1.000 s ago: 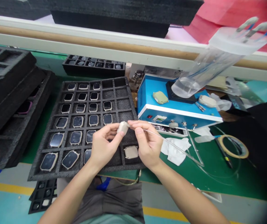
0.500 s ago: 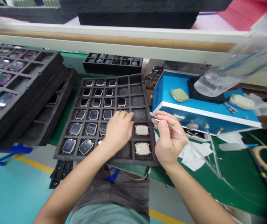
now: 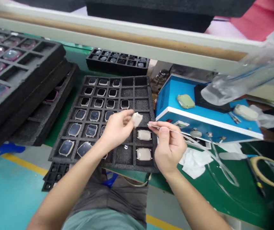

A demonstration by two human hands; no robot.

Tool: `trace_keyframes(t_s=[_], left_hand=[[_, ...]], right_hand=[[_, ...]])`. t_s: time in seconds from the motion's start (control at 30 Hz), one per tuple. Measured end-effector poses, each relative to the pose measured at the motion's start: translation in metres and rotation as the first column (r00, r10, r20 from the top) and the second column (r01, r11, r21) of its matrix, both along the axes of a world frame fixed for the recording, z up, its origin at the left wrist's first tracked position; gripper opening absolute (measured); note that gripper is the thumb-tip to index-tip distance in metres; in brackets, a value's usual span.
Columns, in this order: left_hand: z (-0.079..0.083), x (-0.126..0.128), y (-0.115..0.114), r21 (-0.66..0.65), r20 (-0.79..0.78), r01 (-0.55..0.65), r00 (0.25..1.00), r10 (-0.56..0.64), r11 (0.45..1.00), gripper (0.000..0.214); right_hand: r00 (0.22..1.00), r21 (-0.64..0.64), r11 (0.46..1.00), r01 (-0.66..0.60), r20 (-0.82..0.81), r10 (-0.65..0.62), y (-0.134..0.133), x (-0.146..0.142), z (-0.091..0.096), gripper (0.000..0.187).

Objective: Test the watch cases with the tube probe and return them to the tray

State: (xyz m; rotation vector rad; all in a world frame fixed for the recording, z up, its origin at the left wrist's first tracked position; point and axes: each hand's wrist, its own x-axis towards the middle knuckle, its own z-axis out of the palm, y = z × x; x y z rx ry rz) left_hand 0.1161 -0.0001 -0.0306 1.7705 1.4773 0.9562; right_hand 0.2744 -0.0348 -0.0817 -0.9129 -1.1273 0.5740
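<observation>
My left hand (image 3: 116, 127) pinches a small beige watch case (image 3: 136, 119) between thumb and fingers, above the black foam tray (image 3: 127, 156). My right hand (image 3: 169, 145) grips a thin clear tube with a metal nozzle (image 3: 158, 127), whose tip points at the case and stays a little apart from it. Two more beige cases (image 3: 144, 135) sit in the tray's right column, just below the held one. The other compartments hold several dark-faced watch bodies (image 3: 91, 130) in rows, partly hidden behind my left wrist.
Stacked foam trays of watches (image 3: 19, 73) lie to the left, and another tray (image 3: 117, 62) lies behind. On the right stands a blue machine (image 3: 199, 119) with cases on top, under a hanging clear syringe barrel (image 3: 225, 91). White cloth (image 3: 195, 163) and a tape roll (image 3: 268, 172) lie on the green mat.
My left hand has risen from the tray and now holds a beige case. My right hand has moved slightly left with the nozzle, and the view has shifted slightly.
</observation>
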Motion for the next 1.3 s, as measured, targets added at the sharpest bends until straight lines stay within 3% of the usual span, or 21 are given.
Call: trace_keyframes(t_s=[0.07,0.1,0.2,0.43,0.53,0.67,0.87,1.3], left_hand=[[-0.008,-0.002,-0.009,-0.088,0.327,0.067,0.944,-0.035,0.994,0.044],[-0.011,-0.001,-0.012,-0.112,0.414,0.089,0.909,-0.035,0.990,0.046],[-0.013,0.003,-0.016,-0.139,0.521,0.122,0.853,-0.032,0.983,0.046],[-0.019,0.008,-0.010,-0.193,0.615,0.154,0.788,-0.002,0.969,0.062],[-0.024,0.008,-0.012,-0.187,0.625,0.141,0.780,0.007,0.972,0.048],[-0.019,0.002,-0.015,-0.179,0.665,0.090,0.745,0.053,0.980,0.030],[-0.013,-0.002,-0.021,-0.196,0.721,0.101,0.690,0.073,0.975,0.035],[-0.009,0.001,-0.020,-0.202,0.695,0.067,0.712,0.095,0.977,0.040]], right_hand=[[0.999,-0.003,1.000,-0.014,0.036,0.014,0.000,0.000,-0.002,0.022],[0.999,-0.003,1.000,-0.018,0.046,0.019,0.000,0.000,-0.002,0.022],[0.999,0.004,1.000,-0.018,0.050,0.018,0.001,0.001,-0.003,0.022],[0.995,0.008,0.998,-0.066,0.082,0.065,0.002,0.000,-0.005,0.022],[0.995,0.033,0.999,-0.044,0.088,0.041,0.000,-0.001,-0.008,0.022],[0.997,0.045,0.998,-0.041,0.064,0.039,-0.004,-0.003,-0.007,0.020],[0.996,0.001,0.997,-0.077,0.032,0.077,-0.004,-0.005,-0.005,0.018],[0.998,-0.006,0.998,-0.066,0.015,0.066,-0.003,-0.004,-0.001,0.018]])
